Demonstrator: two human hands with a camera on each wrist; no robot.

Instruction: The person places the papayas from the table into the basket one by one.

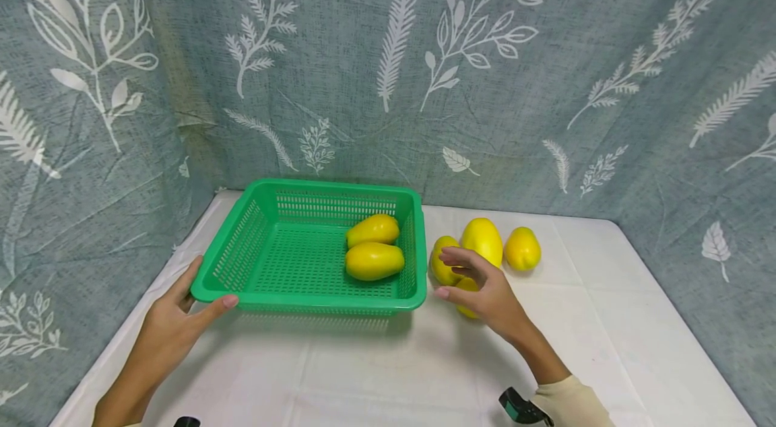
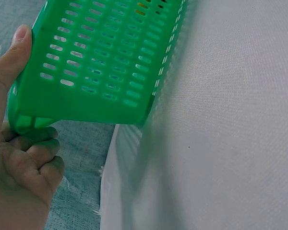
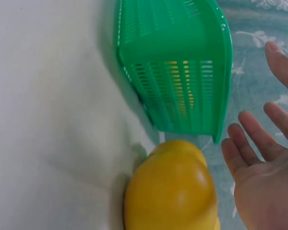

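A green plastic basket (image 1: 315, 303) with slotted walls stands on the table. Two smooth, oval yellow fruits, an upper fruit (image 1: 372, 229) and a lower fruit (image 1: 374, 262), lie in its right half. My left hand (image 1: 166, 326) grips the basket's front left corner, thumb on the rim and fingers curled beneath it in the left wrist view. Just right of the basket, my right hand (image 1: 485, 289) hovers with spread, relaxed fingers and holds nothing. Under and behind it are several yellow fruits, among them a large one (image 1: 483, 238), partly hidden by the hand.
Another yellow fruit (image 1: 523, 249) sits at the right end of the group. A white cloth (image 1: 582, 326) covers the table. Grey-blue curtains (image 1: 345, 77) with white leaf patterns hang behind and along both sides.
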